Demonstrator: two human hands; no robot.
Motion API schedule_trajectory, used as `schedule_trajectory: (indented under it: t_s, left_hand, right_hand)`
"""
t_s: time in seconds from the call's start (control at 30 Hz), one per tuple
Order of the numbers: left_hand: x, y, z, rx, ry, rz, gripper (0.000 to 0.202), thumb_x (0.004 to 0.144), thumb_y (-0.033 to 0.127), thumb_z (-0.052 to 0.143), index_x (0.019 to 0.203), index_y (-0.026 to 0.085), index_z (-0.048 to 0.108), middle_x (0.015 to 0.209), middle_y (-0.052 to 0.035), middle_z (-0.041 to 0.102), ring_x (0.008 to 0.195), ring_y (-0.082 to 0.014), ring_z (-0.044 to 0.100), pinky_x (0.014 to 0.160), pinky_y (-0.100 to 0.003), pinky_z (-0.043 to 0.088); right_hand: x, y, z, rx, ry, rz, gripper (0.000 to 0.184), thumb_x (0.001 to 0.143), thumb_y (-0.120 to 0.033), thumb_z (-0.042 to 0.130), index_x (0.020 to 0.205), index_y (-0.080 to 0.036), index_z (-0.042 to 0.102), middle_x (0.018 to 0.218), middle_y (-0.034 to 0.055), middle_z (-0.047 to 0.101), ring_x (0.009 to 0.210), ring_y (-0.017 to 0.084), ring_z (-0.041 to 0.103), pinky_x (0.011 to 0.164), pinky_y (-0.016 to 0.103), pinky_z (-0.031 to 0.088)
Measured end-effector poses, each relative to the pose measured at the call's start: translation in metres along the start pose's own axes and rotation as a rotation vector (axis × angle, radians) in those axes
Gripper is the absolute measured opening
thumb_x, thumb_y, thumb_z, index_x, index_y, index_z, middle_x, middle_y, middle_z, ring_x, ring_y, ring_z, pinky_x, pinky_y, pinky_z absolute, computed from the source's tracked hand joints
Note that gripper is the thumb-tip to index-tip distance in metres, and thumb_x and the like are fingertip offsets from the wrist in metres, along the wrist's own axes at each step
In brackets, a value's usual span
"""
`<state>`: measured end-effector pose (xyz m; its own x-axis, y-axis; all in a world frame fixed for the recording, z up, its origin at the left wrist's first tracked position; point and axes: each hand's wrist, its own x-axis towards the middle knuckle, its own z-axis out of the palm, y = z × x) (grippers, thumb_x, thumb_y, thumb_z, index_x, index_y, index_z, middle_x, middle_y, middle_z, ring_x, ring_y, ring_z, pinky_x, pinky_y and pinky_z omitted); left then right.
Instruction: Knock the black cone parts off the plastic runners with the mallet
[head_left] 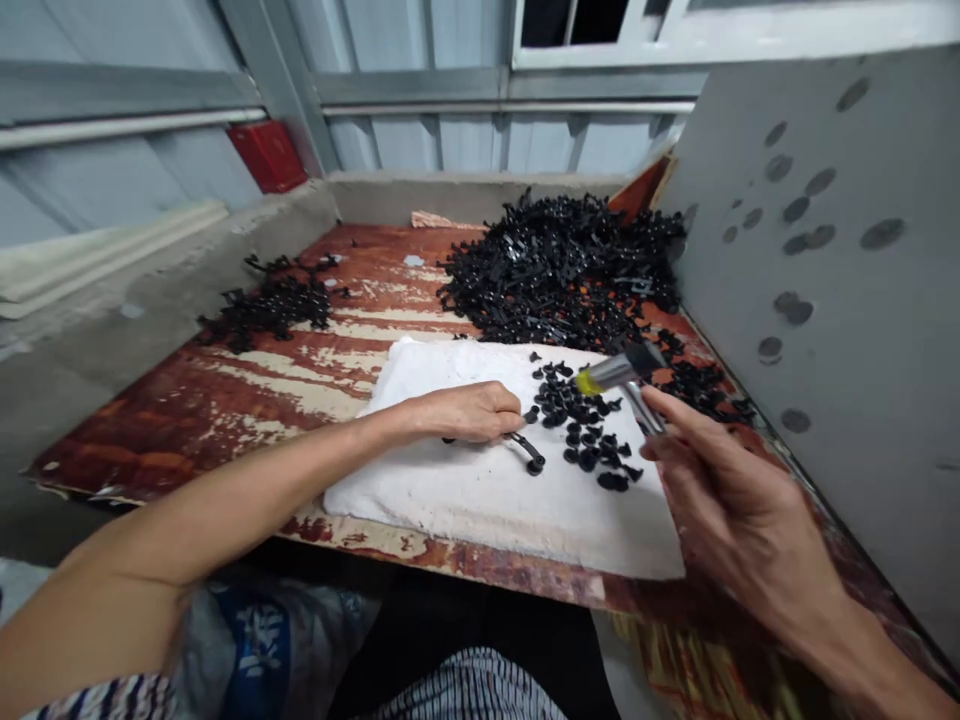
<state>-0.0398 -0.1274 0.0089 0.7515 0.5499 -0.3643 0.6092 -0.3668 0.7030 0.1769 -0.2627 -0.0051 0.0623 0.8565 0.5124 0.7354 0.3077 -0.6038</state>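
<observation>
My left hand [469, 410] rests on a white pad [480, 500], fingers pinched on a small black plastic part [525, 450] that lies on the pad. My right hand [720, 500] is raised at the pad's right edge and grips a small metal hammer [622, 372] with a yellow band near its head. The hammer head hovers above a cluster of several small black parts [581, 425] spread on the pad, just right of my left hand.
A big heap of black plastic parts [562, 270] lies at the back right of the worn red board [247, 400], a smaller heap [270, 305] at the back left. A grey spotted panel [825, 300] walls the right side. Concrete ledge and metal wall behind.
</observation>
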Motion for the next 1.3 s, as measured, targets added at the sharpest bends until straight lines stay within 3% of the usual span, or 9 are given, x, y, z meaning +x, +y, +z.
schedule_trajectory:
  t_s: [0.13, 0.23, 0.3, 0.37, 0.5, 0.7, 0.87, 1.07, 1.3]
  left_hand:
    - [-0.033, -0.025, -0.068, 0.075, 0.465, -0.227, 0.014, 0.08, 0.031, 0.053, 0.073, 0.019, 0.053, 0.051, 0.0047, 0.042, 0.046, -0.01, 0.037, 0.048, -0.024, 0.025]
    - [-0.061, -0.046, -0.126, 0.383, 0.946, -0.566, 0.018, 0.078, 0.035, 0.055, 0.072, 0.018, 0.052, 0.054, 0.0015, 0.041, 0.059, -0.0154, 0.044, 0.054, -0.026, 0.025]
    - [-0.063, -0.054, -0.144, 0.586, 1.186, -0.57, 0.02, 0.078, 0.034, 0.056, 0.087, 0.016, 0.054, 0.069, -0.0021, 0.047, 0.083, -0.0217, 0.048, 0.063, -0.027, 0.03]
    - [-0.045, -0.054, -0.141, 0.64, 1.16, -0.539, 0.023, 0.078, 0.028, 0.053, 0.096, 0.014, 0.055, 0.084, -0.0067, 0.052, 0.093, -0.0245, 0.049, 0.069, -0.029, 0.034]
    - [0.027, -0.04, -0.098, 0.511, 0.561, -0.14, 0.02, 0.084, 0.024, 0.043, 0.095, 0.016, 0.057, 0.093, -0.0076, 0.06, 0.091, -0.0206, 0.056, 0.078, -0.029, 0.041]
    - [0.099, -0.014, -0.06, 0.49, 0.45, -0.107, 0.042, 0.084, 0.039, 0.05, 0.116, 0.013, 0.053, 0.126, -0.0189, 0.056, 0.116, -0.0339, 0.05, 0.092, -0.041, 0.04]
    - [0.109, -0.004, -0.057, 0.465, 0.419, -0.105, 0.042, 0.076, 0.035, 0.059, 0.111, 0.012, 0.054, 0.121, -0.0212, 0.058, 0.113, -0.0357, 0.053, 0.092, -0.042, 0.04]
    - [0.111, -0.007, -0.07, 0.291, 0.453, -0.05, 0.022, 0.072, 0.028, 0.062, 0.089, 0.017, 0.054, 0.09, -0.0068, 0.063, 0.084, -0.0217, 0.061, 0.069, -0.029, 0.048]
    - [0.079, -0.003, -0.087, -0.078, 0.484, -0.069, 0.024, 0.078, 0.03, 0.06, 0.096, 0.019, 0.05, 0.074, 0.0003, 0.055, 0.056, -0.0105, 0.051, 0.045, -0.021, 0.042]
  right_hand:
    - [0.008, 0.019, -0.012, 0.592, 0.024, 0.681, 0.028, 0.083, -0.037, 0.062, 0.107, -0.025, 0.063, 0.056, -0.0001, 0.054, 0.036, 0.011, 0.042, 0.029, 0.023, 0.032]
    - [0.002, 0.035, -0.013, 0.802, 0.126, 0.919, 0.043, 0.063, -0.034, 0.079, 0.101, -0.026, 0.059, 0.06, -0.0039, 0.052, 0.036, 0.006, 0.035, 0.027, 0.017, 0.028]
    - [-0.004, 0.043, -0.01, 0.85, 0.109, 1.003, 0.056, 0.055, -0.035, 0.084, 0.103, -0.025, 0.057, 0.061, -0.0062, 0.051, 0.037, 0.004, 0.032, 0.028, 0.014, 0.028]
    - [-0.007, 0.048, -0.006, 0.86, 0.066, 1.021, 0.062, 0.055, -0.038, 0.085, 0.108, -0.023, 0.055, 0.064, -0.0062, 0.052, 0.039, 0.003, 0.032, 0.03, 0.013, 0.03]
    - [-0.007, 0.051, -0.004, 0.822, 0.041, 1.003, 0.063, 0.059, -0.043, 0.084, 0.11, -0.023, 0.054, 0.065, -0.0058, 0.053, 0.041, 0.003, 0.033, 0.03, 0.012, 0.03]
    - [-0.008, 0.053, -0.008, 0.863, 0.094, 1.021, 0.064, 0.055, -0.044, 0.086, 0.106, -0.023, 0.055, 0.063, -0.0068, 0.051, 0.041, 0.002, 0.033, 0.03, 0.011, 0.03]
    - [-0.011, 0.055, -0.009, 0.894, 0.097, 0.978, 0.061, 0.057, -0.042, 0.086, 0.106, -0.023, 0.055, 0.063, -0.0077, 0.051, 0.04, 0.002, 0.033, 0.029, 0.011, 0.031]
    - [-0.014, 0.061, -0.01, 0.932, 0.061, 0.944, 0.059, 0.061, -0.042, 0.085, 0.107, -0.022, 0.054, 0.063, -0.0086, 0.05, 0.04, 0.001, 0.033, 0.029, 0.01, 0.031]
    - [-0.016, 0.059, -0.012, 0.954, 0.081, 0.941, 0.056, 0.062, -0.041, 0.085, 0.105, -0.022, 0.055, 0.064, -0.0075, 0.051, 0.041, 0.001, 0.034, 0.03, 0.01, 0.033]
